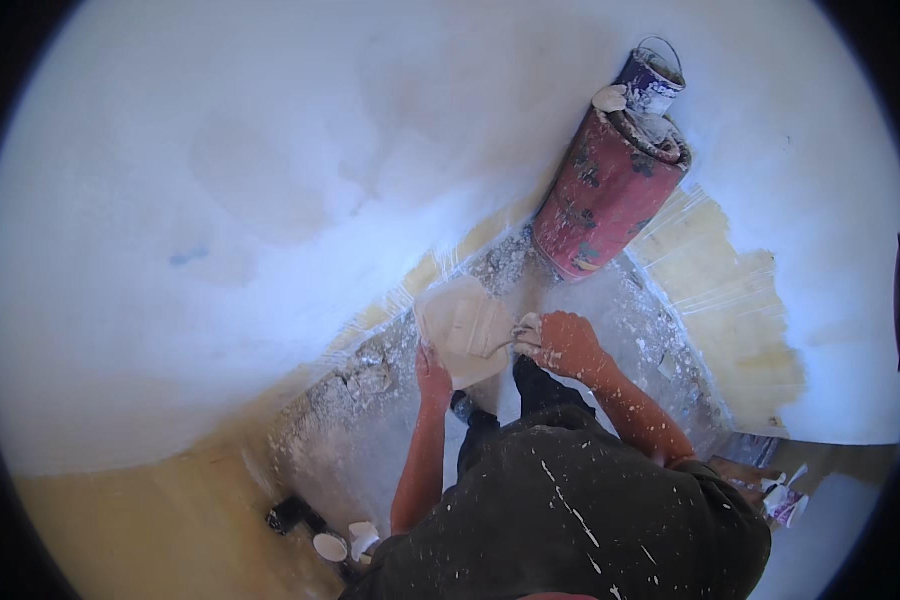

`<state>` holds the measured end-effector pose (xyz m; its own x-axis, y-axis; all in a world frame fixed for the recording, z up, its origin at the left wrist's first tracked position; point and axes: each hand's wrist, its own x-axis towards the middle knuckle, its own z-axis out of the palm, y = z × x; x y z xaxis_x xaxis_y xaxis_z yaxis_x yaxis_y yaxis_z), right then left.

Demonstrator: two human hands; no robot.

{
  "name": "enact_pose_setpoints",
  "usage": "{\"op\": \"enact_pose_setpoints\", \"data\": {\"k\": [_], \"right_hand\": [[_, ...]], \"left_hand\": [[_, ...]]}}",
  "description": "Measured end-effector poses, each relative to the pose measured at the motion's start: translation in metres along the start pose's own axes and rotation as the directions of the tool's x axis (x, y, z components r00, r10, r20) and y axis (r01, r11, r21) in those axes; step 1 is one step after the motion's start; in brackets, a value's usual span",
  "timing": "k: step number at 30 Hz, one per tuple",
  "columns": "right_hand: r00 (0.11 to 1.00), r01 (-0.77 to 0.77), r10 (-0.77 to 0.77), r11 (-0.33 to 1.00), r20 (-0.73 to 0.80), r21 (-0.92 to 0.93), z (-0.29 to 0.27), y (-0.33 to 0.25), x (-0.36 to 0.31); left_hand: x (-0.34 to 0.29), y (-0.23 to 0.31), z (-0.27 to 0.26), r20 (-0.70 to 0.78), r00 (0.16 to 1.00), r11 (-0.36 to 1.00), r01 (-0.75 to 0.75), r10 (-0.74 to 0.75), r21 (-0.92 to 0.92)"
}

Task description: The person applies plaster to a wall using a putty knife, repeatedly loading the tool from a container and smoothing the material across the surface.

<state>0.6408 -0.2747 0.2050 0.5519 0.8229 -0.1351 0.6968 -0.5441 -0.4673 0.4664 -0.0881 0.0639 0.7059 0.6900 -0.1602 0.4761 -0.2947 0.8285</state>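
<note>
My left hand [432, 375] holds a pale, square-looking board [448, 312] by its near left edge, at about waist height. My right hand [562, 343], smeared with white, is closed round the handle of a putty knife [500, 346]. The knife's blade lies against the board's face, and a pale coating on that face makes its outline hard to see. White smears run along both forearms.
A red patterned drum-like cylinder [610, 200] stands in the corner, with a purple bucket [655, 82] on top. Pale-coated walls show yellow bands [725, 300] low down. Spattered floor lies below; dark and white items [330, 546] sit lower left, a white-and-purple package [785, 502] lower right.
</note>
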Motion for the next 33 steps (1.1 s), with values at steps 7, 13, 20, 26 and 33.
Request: {"op": "enact_pose_setpoints", "data": {"k": [7,13,20,26,33], "right_hand": [[0.995,-0.086,0.081,0.993,0.058,0.081,-0.046,0.009,0.002],[0.999,-0.031,0.033,0.988,-0.011,0.153,-0.079,0.085,0.016],[0.993,0.080,-0.036,0.909,-0.114,0.410,-0.091,0.198,0.036],[0.999,-0.029,0.035,0.635,0.009,0.772,-0.126,0.249,0.042],[0.981,-0.064,0.196,0.408,-0.018,0.911,-0.136,0.272,0.059]], "left_hand": [[0.028,-0.029,0.042,-0.051,0.978,0.953,-0.185,0.203,0.242],[0.069,0.059,0.085,0.034,0.997,0.809,0.075,-0.068,-0.583],[0.106,0.131,0.165,-0.041,0.998,0.908,0.023,-0.044,-0.419],[0.130,0.208,0.219,0.018,0.972,0.642,0.167,-0.232,-0.749],[0.149,0.221,0.238,0.072,0.974,0.588,0.186,-0.213,-0.787]]}}
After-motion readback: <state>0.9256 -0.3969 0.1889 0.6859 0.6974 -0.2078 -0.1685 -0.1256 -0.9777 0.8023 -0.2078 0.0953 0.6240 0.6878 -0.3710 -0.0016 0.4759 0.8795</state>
